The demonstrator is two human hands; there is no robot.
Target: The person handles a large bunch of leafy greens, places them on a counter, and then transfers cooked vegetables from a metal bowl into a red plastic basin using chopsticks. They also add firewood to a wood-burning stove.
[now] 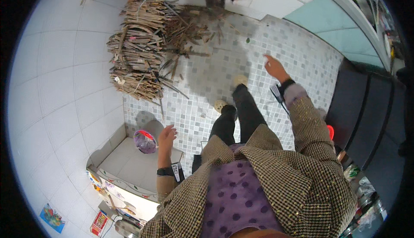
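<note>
My left hand (167, 136) hangs over the tiled floor with its fingers apart and nothing in it, just right of a purple bin with a red inside (145, 141). On the other side, my right hand (274, 66) is held out above the pale mosaic tiles (258, 108), empty, the index finger partly extended. Each wrist wears a dark band with a small device attached. Stacked bundles of split firewood (139, 47) lie against the white wall, ahead of my left hand. Loose sticks and dark twigs (182, 27) spill from them onto the floor.
White cabinets (271, 3) border the far side, with a dark round opening among them. Pale green cabinet doors (339, 32) and dark panels (347, 92) stand at the right. A counter edge with utensils (129, 186) is at lower left. A green leaf (248, 40) lies on the floor.
</note>
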